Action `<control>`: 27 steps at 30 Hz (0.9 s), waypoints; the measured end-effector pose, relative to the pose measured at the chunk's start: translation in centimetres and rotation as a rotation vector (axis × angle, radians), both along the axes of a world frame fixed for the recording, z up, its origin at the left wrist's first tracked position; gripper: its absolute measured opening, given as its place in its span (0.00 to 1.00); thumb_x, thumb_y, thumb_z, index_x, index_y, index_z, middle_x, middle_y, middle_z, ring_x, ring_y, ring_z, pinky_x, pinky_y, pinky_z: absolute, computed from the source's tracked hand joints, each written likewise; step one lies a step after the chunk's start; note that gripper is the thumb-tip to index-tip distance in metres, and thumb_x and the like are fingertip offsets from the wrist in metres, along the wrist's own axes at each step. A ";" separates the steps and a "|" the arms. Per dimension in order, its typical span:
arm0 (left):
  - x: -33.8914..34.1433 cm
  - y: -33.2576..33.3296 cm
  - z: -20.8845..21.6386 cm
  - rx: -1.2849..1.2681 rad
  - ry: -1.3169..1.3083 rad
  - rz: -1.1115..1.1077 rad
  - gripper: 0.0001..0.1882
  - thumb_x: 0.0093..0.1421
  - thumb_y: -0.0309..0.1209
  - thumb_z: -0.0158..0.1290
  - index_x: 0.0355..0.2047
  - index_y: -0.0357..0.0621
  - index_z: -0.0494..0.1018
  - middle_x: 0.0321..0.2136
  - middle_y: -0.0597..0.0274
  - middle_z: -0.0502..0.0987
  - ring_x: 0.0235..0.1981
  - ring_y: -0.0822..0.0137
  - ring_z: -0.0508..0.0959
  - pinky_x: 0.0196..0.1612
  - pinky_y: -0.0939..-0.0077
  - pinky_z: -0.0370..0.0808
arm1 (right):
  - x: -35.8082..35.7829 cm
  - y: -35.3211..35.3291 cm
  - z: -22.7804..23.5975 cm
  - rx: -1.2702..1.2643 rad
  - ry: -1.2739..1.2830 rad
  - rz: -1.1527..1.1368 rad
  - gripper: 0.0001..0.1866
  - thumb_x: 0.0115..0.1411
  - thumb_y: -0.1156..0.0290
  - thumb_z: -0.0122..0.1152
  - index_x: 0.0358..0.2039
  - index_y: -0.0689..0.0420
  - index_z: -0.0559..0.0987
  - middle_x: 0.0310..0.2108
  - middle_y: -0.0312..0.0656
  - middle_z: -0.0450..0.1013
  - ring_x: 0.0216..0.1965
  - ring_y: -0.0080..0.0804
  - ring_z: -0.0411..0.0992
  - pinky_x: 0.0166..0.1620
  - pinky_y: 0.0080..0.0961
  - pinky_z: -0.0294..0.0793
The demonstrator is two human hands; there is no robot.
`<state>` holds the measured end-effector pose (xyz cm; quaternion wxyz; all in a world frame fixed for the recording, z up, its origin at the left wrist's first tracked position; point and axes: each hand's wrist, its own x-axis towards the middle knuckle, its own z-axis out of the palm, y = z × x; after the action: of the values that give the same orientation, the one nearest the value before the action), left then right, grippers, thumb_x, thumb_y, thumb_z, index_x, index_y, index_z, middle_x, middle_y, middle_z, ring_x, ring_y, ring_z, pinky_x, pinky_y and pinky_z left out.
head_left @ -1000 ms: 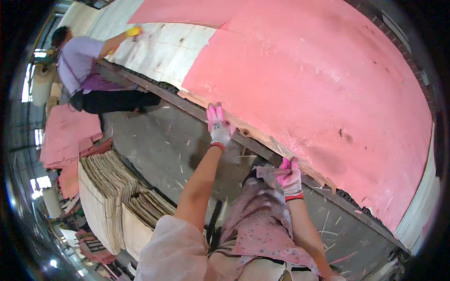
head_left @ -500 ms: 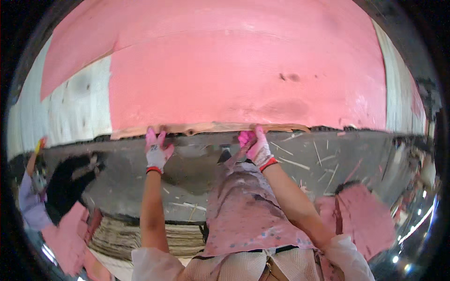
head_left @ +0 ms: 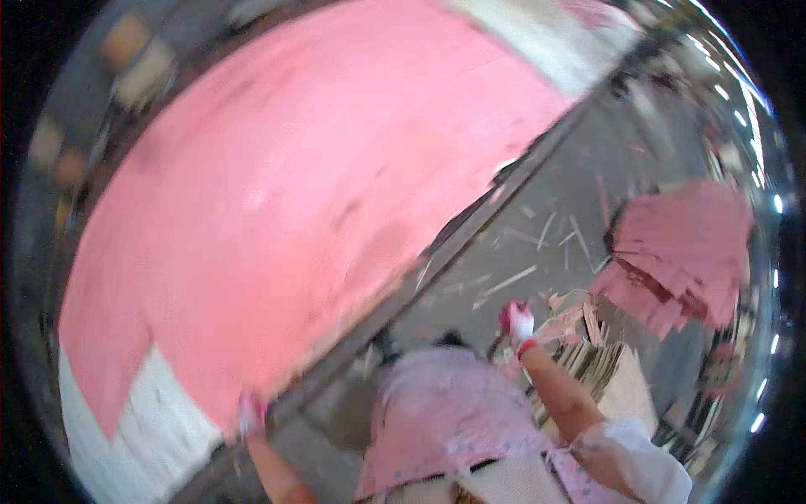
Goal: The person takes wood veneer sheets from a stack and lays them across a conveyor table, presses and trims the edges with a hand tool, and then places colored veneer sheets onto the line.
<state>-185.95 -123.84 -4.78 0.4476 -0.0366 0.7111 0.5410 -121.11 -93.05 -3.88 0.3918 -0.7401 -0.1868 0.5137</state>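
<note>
A broad pink sheet (head_left: 319,202), seemingly thin wood veneer, covers a long work surface running from lower left to upper right. At its near edge, by the lower left corner, is my left hand (head_left: 250,413) in a white glove with pink fingers. Motion smears those fingers, so their hold on the edge is unclear. My right hand (head_left: 515,321), gloved alike with a red cuff, is closed and held out over the floor, away from the sheet. Whatever it grips is too small and blurred to name. A pale pink apron (head_left: 445,412) covers my front.
Pale uncoated sheet (head_left: 164,428) shows at the lower left. Scattered thin slivers (head_left: 508,286) lie on the grey floor (head_left: 470,311). To the right are a pile of pink sheets (head_left: 684,252) and a stack of pale sheets (head_left: 625,386) beside pink scraps.
My view has turned to the right, so the sheet's edge now runs diagonally. My right hand has left that edge and moved out to the right. My left hand stays near it.
</note>
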 end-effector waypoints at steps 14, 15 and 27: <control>32.5 29.3 0.6 -0.326 0.081 -1.028 0.19 0.60 0.43 0.49 0.46 0.43 0.72 0.40 0.59 0.75 0.42 0.64 0.75 0.45 0.66 0.71 | 27.8 -17.6 -1.7 0.089 0.024 -1.192 0.07 0.55 0.65 0.57 0.30 0.53 0.76 0.16 0.34 0.67 0.13 0.24 0.64 0.16 0.22 0.61; 36.4 30.0 0.0 -0.353 0.070 -1.119 0.19 0.60 0.43 0.49 0.45 0.44 0.72 0.39 0.59 0.75 0.42 0.64 0.75 0.45 0.67 0.71 | 31.3 -19.7 -2.1 0.146 0.038 -1.261 0.07 0.55 0.65 0.57 0.31 0.54 0.75 0.16 0.34 0.67 0.13 0.24 0.64 0.17 0.22 0.62; 60.8 40.2 4.1 -0.550 0.174 -1.779 0.15 0.58 0.40 0.51 0.40 0.45 0.75 0.35 0.59 0.78 0.40 0.65 0.77 0.40 0.70 0.74 | 55.1 -40.3 -11.5 0.503 0.732 -2.134 0.28 0.53 0.50 0.59 0.44 0.56 0.61 0.38 0.45 0.64 0.25 0.42 0.67 0.28 0.34 0.72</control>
<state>-125.12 -83.67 -0.67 0.6179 0.4572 0.6118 -0.1870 -66.03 -133.34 -15.38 0.7936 -0.2294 0.5610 0.0535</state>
